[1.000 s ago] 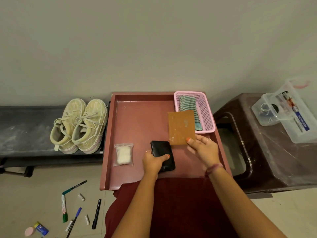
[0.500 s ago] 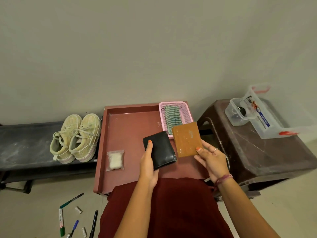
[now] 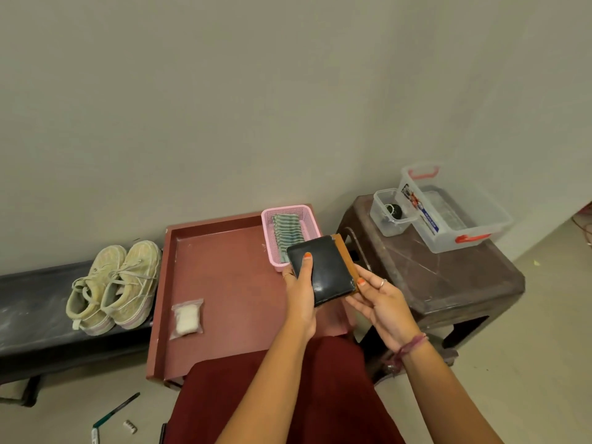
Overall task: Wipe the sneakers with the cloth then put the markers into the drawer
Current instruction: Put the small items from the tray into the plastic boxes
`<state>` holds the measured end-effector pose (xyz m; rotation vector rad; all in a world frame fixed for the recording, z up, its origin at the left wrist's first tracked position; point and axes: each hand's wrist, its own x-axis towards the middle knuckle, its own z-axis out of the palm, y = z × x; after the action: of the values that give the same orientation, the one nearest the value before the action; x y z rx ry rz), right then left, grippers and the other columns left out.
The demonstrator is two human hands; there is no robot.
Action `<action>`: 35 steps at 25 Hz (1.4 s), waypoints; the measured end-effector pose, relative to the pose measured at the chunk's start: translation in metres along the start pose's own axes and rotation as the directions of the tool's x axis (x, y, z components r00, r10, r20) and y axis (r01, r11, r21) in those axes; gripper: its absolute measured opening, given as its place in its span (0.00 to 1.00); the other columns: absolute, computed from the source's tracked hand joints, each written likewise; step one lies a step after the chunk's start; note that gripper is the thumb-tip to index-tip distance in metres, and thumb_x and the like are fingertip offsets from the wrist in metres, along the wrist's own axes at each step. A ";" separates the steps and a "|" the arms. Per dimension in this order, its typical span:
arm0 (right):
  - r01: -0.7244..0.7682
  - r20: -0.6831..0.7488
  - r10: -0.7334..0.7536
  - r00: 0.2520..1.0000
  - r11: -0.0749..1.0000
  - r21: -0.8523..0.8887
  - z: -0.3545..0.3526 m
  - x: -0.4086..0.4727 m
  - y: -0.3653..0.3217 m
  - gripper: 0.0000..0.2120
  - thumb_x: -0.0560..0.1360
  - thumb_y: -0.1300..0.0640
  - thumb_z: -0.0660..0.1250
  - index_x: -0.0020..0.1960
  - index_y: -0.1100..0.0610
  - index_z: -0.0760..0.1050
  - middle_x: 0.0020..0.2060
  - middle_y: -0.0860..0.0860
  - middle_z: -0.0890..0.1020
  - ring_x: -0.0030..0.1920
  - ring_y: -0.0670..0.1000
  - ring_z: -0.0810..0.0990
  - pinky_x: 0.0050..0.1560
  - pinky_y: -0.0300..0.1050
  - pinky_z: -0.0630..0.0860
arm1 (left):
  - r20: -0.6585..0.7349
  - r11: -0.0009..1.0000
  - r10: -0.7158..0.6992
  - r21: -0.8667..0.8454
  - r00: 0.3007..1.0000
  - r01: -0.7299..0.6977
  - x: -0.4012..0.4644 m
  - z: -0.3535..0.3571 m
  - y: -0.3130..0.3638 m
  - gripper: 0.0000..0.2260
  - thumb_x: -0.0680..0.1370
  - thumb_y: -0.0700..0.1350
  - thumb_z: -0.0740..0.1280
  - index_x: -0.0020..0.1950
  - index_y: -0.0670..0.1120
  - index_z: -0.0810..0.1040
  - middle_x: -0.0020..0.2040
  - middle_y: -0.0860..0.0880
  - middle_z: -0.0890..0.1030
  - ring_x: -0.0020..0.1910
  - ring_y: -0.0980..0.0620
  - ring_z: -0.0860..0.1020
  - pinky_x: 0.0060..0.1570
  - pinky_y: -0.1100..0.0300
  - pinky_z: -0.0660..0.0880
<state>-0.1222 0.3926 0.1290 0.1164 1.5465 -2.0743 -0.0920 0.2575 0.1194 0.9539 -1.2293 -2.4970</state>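
Note:
A pair of pale yellow sneakers (image 3: 113, 285) stands on a dark bench (image 3: 28, 318) at the left. A green striped cloth (image 3: 286, 235) lies folded in a pink basket (image 3: 267, 238) on the red tray (image 3: 221, 270). Markers (image 3: 117, 410) lie on the floor at the lower left, partly cut off by the frame. My left hand (image 3: 299, 294) grips a black wallet (image 3: 323, 274), thumb on top. My right hand (image 3: 376, 299) holds a brown wallet (image 3: 347, 261) under the black one; only its right edge shows.
A small clear bag with white contents (image 3: 186, 318) lies on the tray. A dark brown stool (image 3: 448, 277) at the right carries a clear box with red clips (image 3: 448, 209) and a smaller clear container (image 3: 389, 216). The wall is close behind.
Both wallets have been lifted off the tray and brought together, the black one now over the brown one. The view has swung to the right and back.

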 end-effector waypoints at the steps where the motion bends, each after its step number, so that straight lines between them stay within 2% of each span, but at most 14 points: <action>1: 0.004 -0.004 -0.004 1.000 1.000 0.010 -0.008 -0.002 -0.004 0.15 0.81 0.64 0.55 0.62 0.54 0.75 0.50 0.51 0.85 0.49 0.47 0.83 0.50 0.40 0.80 | 0.006 0.999 0.034 0.039 0.999 -0.035 -0.001 0.010 -0.001 0.19 0.80 0.50 0.64 0.68 0.53 0.64 0.59 0.51 0.78 0.53 0.51 0.80 0.53 0.50 0.79; 4: 0.020 -0.028 -0.018 0.999 0.997 0.073 -0.026 -0.007 -0.014 0.15 0.81 0.63 0.54 0.63 0.53 0.74 0.51 0.51 0.84 0.49 0.47 0.83 0.51 0.41 0.80 | 0.046 0.986 0.117 0.114 0.992 -0.122 -0.002 0.039 -0.008 0.23 0.80 0.49 0.64 0.73 0.56 0.61 0.63 0.53 0.75 0.55 0.55 0.78 0.48 0.60 0.79; 7: 0.044 -0.058 -0.035 0.998 0.987 0.153 -0.041 -0.011 -0.025 0.13 0.81 0.57 0.56 0.63 0.54 0.73 0.53 0.53 0.84 0.54 0.53 0.82 0.55 0.46 0.79 | 0.094 0.977 0.117 0.169 0.989 -0.131 0.002 0.065 -0.022 0.23 0.79 0.49 0.65 0.73 0.56 0.63 0.64 0.51 0.76 0.58 0.52 0.78 0.57 0.54 0.77; 9: 0.068 -0.078 -0.058 0.995 0.991 0.119 -0.050 -0.012 -0.034 0.14 0.79 0.57 0.60 0.65 0.55 0.72 0.55 0.54 0.83 0.56 0.54 0.81 0.56 0.46 0.79 | 0.101 0.965 0.105 0.230 0.989 -0.126 0.004 0.082 -0.032 0.25 0.79 0.51 0.65 0.74 0.56 0.62 0.67 0.50 0.74 0.59 0.52 0.78 0.58 0.54 0.77; 14: 0.134 -0.209 -0.112 0.972 0.987 0.092 -0.084 -0.001 -0.064 0.17 0.76 0.63 0.66 0.64 0.57 0.73 0.53 0.55 0.83 0.51 0.52 0.84 0.50 0.44 0.81 | 0.152 0.940 0.051 0.326 0.987 -0.098 0.010 0.137 -0.041 0.28 0.80 0.53 0.63 0.77 0.58 0.54 0.64 0.51 0.73 0.51 0.58 0.78 0.38 0.69 0.76; 17: 0.180 -0.284 -0.143 0.948 0.977 0.110 -0.115 0.016 -0.099 0.13 0.76 0.64 0.65 0.60 0.60 0.75 0.50 0.56 0.84 0.46 0.50 0.85 0.44 0.42 0.82 | 0.263 0.922 0.019 0.369 0.965 -0.119 0.021 0.179 -0.039 0.24 0.81 0.56 0.58 0.76 0.57 0.56 0.63 0.53 0.74 0.57 0.57 0.76 0.50 0.65 0.74; 20: 0.220 -0.318 -0.179 0.931 0.970 0.099 -0.147 0.042 -0.138 0.09 0.77 0.65 0.64 0.57 0.61 0.75 0.49 0.56 0.83 0.45 0.50 0.84 0.44 0.42 0.82 | 0.343 0.855 0.029 0.478 0.939 -0.201 0.043 0.212 -0.048 0.23 0.82 0.58 0.53 0.77 0.55 0.56 0.67 0.54 0.71 0.66 0.52 0.71 0.66 0.54 0.70; 23: 0.220 -0.377 -0.172 0.910 0.972 0.088 -0.178 0.079 -0.173 0.06 0.77 0.66 0.63 0.53 0.63 0.73 0.48 0.57 0.81 0.48 0.53 0.82 0.46 0.44 0.82 | 0.369 0.704 0.117 0.624 0.922 -0.339 0.058 0.230 -0.062 0.21 0.83 0.52 0.54 0.76 0.49 0.60 0.68 0.54 0.70 0.67 0.54 0.70 0.68 0.57 0.67; 24: 0.204 -0.396 -0.153 0.905 0.975 0.089 -0.186 0.091 -0.183 0.04 0.78 0.66 0.62 0.51 0.63 0.73 0.48 0.57 0.80 0.49 0.54 0.81 0.49 0.46 0.82 | 0.413 0.605 0.148 0.681 0.899 -0.412 0.063 0.233 -0.067 0.22 0.82 0.50 0.57 0.76 0.49 0.59 0.70 0.53 0.68 0.69 0.54 0.68 0.68 0.56 0.67; 26: 0.146 -0.440 -0.099 0.893 0.987 0.073 -0.198 0.118 -0.199 0.02 0.78 0.67 0.62 0.47 0.62 0.72 0.47 0.58 0.79 0.50 0.55 0.80 0.53 0.49 0.79 | 0.541 0.332 0.133 0.765 0.831 -0.551 0.072 0.236 -0.078 0.28 0.81 0.50 0.61 0.78 0.48 0.53 0.76 0.50 0.59 0.75 0.51 0.60 0.71 0.52 0.63; 28: 0.082 -0.471 -0.064 0.880 0.996 0.018 -0.206 0.144 -0.206 0.04 0.77 0.68 0.62 0.44 0.62 0.71 0.44 0.57 0.78 0.47 0.54 0.80 0.49 0.50 0.80 | 0.616 0.083 0.096 0.778 0.782 -0.623 0.083 0.238 -0.089 0.32 0.80 0.54 0.62 0.79 0.48 0.51 0.78 0.49 0.53 0.77 0.50 0.54 0.73 0.51 0.58; 29: 0.047 -0.480 -0.048 0.876 0.999 -0.015 -0.207 0.156 -0.206 0.05 0.77 0.68 0.62 0.44 0.61 0.71 0.43 0.56 0.78 0.46 0.54 0.80 0.46 0.48 0.81 | 0.645 0.004 0.106 0.761 0.757 -0.649 0.087 0.237 -0.094 0.32 0.80 0.56 0.61 0.78 0.47 0.52 0.79 0.49 0.52 0.77 0.50 0.53 0.73 0.52 0.56; 31: -0.027 -0.475 0.005 0.880 0.999 -0.040 -0.209 0.180 -0.199 0.06 0.77 0.69 0.61 0.43 0.61 0.70 0.41 0.55 0.77 0.45 0.53 0.79 0.46 0.48 0.80 | 0.679 -0.081 0.133 0.733 0.722 -0.675 0.092 0.236 -0.099 0.30 0.80 0.58 0.60 0.78 0.47 0.56 0.79 0.50 0.52 0.77 0.50 0.52 0.74 0.51 0.55; 35: -0.164 -0.455 0.141 0.879 0.986 -0.010 -0.210 0.219 -0.181 0.06 0.78 0.69 0.61 0.43 0.61 0.69 0.42 0.57 0.76 0.41 0.52 0.77 0.41 0.46 0.80 | 0.703 -0.058 0.178 0.706 0.689 -0.705 0.099 0.231 -0.104 0.27 0.80 0.56 0.60 0.77 0.48 0.58 0.79 0.51 0.54 0.77 0.53 0.53 0.73 0.56 0.55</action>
<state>-0.4448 0.5369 0.1310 0.7303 1.7842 -1.9690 -0.3030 0.4281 0.0974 -0.1133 -2.8678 -0.9627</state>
